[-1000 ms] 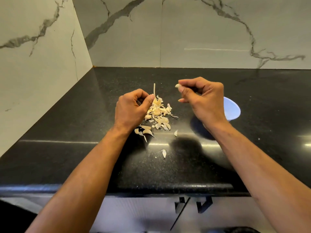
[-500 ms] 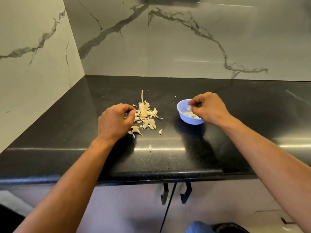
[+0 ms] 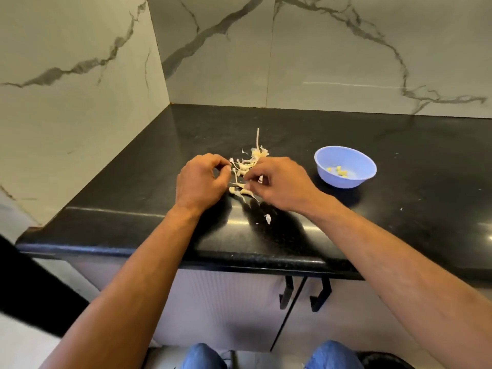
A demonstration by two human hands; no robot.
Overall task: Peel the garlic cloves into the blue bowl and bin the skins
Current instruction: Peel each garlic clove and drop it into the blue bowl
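Mostly done on the peeling, by the look of it. A few yellowish peeled cloves [image 3: 338, 171] sitting in the blue bowl [image 3: 345, 166], off to the right on the black counter [image 3: 399, 209]. Skins [image 3: 249, 166] heaped mid-counter, one stray flake [image 3: 267, 218] nearer the edge. Left hand [image 3: 200, 179] curled, fingertips pinched narrow, can't tell on what. Right hand [image 3: 279, 182] down in the pile, fingers partly closed, can't tell if holding anything. Binning not started yet; no bin in sight.
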